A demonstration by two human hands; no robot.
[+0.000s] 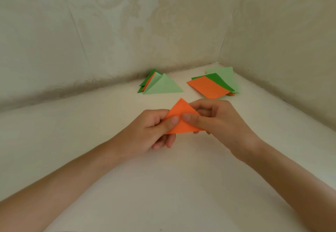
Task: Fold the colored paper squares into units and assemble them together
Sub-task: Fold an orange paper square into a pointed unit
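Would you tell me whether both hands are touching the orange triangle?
Touching: head view shows left hand and right hand pinching the orange triangle.

Soft, dim, even light — faint shadows under arms; wide-angle bending at edges, slight blur.

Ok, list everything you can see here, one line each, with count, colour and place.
orange triangle: one, orange, held above the table between both hands
folded triangles: a pile of at least four, light green on top with orange and dark green beneath, at the back middle by the wall
paper squares: an overlapping stack of at least three, orange on top, then dark green, then light green, at the back right corner
table: one, off-white, under everything
walls: two, pale with a faint floral pattern, meeting behind the squares
left hand: one, pinches the orange triangle's left side
right hand: one, pinches its right side
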